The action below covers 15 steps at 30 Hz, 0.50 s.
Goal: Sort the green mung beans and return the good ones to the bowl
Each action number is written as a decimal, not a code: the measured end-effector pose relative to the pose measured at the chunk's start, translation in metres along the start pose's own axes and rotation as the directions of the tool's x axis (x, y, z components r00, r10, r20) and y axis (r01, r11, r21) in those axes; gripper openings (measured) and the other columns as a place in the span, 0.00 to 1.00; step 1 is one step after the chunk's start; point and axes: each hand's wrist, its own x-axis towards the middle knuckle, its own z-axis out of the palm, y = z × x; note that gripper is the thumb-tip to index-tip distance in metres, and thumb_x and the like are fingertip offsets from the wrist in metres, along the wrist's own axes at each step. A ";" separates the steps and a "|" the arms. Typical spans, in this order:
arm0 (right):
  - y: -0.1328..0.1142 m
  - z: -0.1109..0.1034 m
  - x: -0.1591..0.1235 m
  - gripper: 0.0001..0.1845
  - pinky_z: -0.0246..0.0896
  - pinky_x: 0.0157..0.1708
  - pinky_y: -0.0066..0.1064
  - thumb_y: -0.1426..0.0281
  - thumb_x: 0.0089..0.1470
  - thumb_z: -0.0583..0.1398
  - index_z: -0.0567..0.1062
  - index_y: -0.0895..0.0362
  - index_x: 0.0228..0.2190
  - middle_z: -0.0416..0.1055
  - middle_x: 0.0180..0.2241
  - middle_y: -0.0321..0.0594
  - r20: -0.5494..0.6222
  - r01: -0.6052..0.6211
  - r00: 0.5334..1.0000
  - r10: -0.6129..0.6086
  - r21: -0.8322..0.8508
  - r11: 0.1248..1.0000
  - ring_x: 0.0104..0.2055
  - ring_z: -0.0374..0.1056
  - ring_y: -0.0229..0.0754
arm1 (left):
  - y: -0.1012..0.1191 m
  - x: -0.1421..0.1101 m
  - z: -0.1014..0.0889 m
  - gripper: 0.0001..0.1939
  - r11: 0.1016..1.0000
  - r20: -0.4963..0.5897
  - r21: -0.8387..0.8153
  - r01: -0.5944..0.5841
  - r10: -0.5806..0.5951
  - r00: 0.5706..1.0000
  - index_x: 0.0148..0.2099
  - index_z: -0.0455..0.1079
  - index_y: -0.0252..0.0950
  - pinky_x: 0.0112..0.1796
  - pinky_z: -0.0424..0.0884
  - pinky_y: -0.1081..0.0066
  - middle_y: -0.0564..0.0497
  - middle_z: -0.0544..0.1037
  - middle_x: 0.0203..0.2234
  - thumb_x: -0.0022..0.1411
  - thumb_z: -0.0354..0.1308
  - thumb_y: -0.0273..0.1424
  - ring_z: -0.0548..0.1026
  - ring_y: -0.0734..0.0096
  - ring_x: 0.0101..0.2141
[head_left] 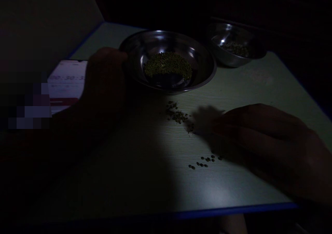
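Small, round, green-brown seeds (168,63) lie heaped in a wide, shallow, shiny metal bowl (205,71) at the far middle of a pale table with a blue edge (246,89), its sloping wall apparently serving to keep them gathered toward the bottom. A loose cluster of dark seeds (178,117) sits on the table just nearer than the bowl, with thin, pale bits among it. Nearer still, a scattered line of single seeds (208,159) lies spread to the right of the middle, where the spacing seems to let each one be seen apart.

At far right, a deeper metal bowl (228,61) holds dim, paler contents (234,49), likely set there to be within reach of the right hand yet separate from the wide bowl. At left, partly behind the left arm, a white lit screen (66,78) shows running-clock digits, perhaps propped for an easy glance.

The left hand (107,71) reaches forward at the left of the wide bowl, a digit at its rim, possibly to steady it; in deep shadow, whether it grips cannot be told. The right hand (269,137) comes in low from the right, palm down, fingers bent and drawn together toward the cluster; whether anything is pinched between the fingertips cannot be told.
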 end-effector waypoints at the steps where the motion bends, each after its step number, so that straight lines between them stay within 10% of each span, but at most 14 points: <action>1: 0.000 0.000 0.001 0.13 0.65 0.34 0.34 0.79 0.59 0.51 0.75 0.61 0.39 0.78 0.33 0.46 0.002 0.006 1.000 -0.006 -0.004 1.000 0.36 0.72 0.45 | 0.000 0.001 0.000 0.25 1.000 0.000 0.006 -0.002 0.002 1.000 0.51 0.70 0.22 0.55 0.63 0.59 0.35 0.72 0.52 0.61 0.36 0.25 0.68 0.53 0.54; 15: 0.000 0.003 -0.003 0.12 0.64 0.31 0.38 0.76 0.60 0.51 0.73 0.63 0.41 0.76 0.34 0.49 -0.005 -0.062 0.998 0.062 -0.072 0.995 0.34 0.71 0.48 | 0.004 -0.001 -0.001 0.24 0.999 0.016 0.010 0.042 -0.043 0.999 0.46 0.71 0.22 0.52 0.66 0.60 0.34 0.73 0.48 0.60 0.35 0.26 0.71 0.52 0.51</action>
